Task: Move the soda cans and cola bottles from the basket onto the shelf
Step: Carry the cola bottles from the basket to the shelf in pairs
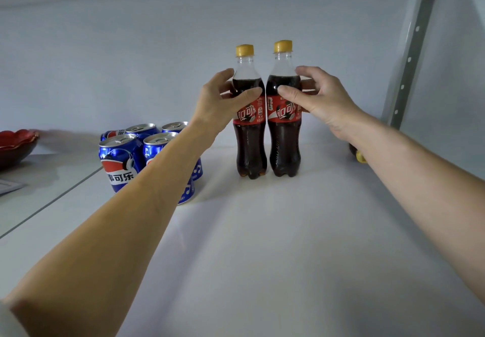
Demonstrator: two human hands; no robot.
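On shelf (pixel 262 231) | left hand (pixel 223 100) grips left bottle (pixel 250 137) — right hand (pixel 317 98) grips right bottle (pixel 284 137)

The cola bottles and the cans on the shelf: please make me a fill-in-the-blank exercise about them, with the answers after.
1. Each cola bottle has a ____ cap.
2. The left hand and the right hand each grip ____ bottle.
3. The blue Pepsi cans stand to the ____ of the bottles.
4. At the left edge of the shelf sits a ____ bowl.

Answers: yellow; one; left; red
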